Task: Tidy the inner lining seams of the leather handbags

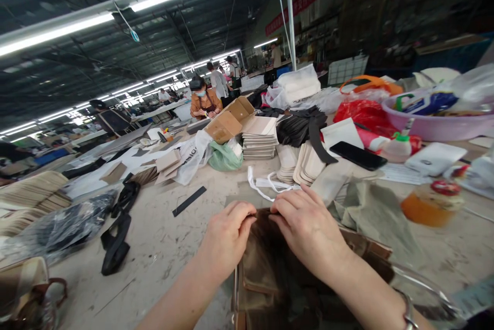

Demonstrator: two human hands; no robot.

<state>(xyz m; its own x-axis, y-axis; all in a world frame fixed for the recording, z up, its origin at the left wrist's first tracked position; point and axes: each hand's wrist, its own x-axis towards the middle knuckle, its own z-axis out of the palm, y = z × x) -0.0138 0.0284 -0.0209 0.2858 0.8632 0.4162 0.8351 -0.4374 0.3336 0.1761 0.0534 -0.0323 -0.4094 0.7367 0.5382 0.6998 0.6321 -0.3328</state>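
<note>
Both my hands rest on a dark brown leather piece [270, 273] lying on the worktable [162, 247] right in front of me. My left hand [227, 235] has its fingers curled down and pinches the piece's top edge. My right hand [304, 222] presses beside it, its fingers closed on the same edge, the fingertips of the two hands nearly touching. More brown pieces [370, 250] lie stacked under and to the right of the one I hold. A metal bracelet [409, 314] sits on my right wrist.
Black straps [116, 242] lie to the left, a black strip [189, 201] ahead. Stacks of beige cut pieces [258, 139], a cardboard box [229, 119], a black phone [357, 155], an orange-filled jar [428, 204] and a pink basin [436, 124] crowd the far side. A masked person [203, 98] sits beyond.
</note>
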